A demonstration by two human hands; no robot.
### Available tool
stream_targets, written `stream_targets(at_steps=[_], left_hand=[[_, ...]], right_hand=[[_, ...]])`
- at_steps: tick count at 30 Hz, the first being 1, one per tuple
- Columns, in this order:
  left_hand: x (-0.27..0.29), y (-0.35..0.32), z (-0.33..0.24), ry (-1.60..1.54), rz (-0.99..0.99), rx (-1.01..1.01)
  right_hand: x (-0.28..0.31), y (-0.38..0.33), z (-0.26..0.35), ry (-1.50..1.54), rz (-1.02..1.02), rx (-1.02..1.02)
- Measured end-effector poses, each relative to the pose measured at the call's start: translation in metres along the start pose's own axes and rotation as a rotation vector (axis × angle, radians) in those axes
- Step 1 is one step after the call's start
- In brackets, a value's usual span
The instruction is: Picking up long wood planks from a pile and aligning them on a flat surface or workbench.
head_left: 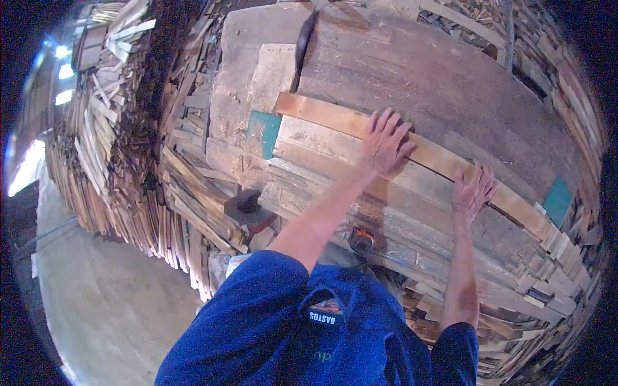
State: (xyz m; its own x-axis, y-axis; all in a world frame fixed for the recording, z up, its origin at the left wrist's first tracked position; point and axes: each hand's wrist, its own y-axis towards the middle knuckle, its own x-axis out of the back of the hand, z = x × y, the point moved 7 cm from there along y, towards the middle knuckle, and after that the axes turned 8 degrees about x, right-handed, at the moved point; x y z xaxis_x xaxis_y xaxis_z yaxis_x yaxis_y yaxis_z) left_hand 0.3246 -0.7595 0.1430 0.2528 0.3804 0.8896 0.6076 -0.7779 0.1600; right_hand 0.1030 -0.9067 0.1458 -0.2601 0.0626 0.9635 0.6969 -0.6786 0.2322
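Observation:
A long, light-brown wooden plank [325, 114] lies lengthwise across the workbench, running from the upper left down to the right. My left hand [386, 143] is laid over it near the middle, its fingers curling past the far edge. Further right, my right hand [474, 191] grips the same plank, with fingers bent over the far side and the thumb toward the near side. Paler boards [315, 143] lie side by side along the plank's near edge. My palms hide the parts of the plank beneath them.
The worn workbench [412, 71] carries sawdust and green patches [264, 132] [557, 199] near both ends of the plank. An orange-and-black tool [362, 241] sits by the near edge. Stacked wood strips [116, 161] stand at left; short offcuts [560, 257] lie at right.

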Motion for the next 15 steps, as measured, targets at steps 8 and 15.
stream_targets(at_steps=[8, 15], left_hand=[[-0.004, -0.011, 0.0, 0.01, -0.01, -0.005], [-0.009, -0.011, 0.0, 0.034, -0.015, -0.017]], right_hand=[[0.003, -0.012, 0.003, -0.05, -0.055, -0.017], [0.002, -0.01, -0.002, 0.025, -0.075, -0.06]])
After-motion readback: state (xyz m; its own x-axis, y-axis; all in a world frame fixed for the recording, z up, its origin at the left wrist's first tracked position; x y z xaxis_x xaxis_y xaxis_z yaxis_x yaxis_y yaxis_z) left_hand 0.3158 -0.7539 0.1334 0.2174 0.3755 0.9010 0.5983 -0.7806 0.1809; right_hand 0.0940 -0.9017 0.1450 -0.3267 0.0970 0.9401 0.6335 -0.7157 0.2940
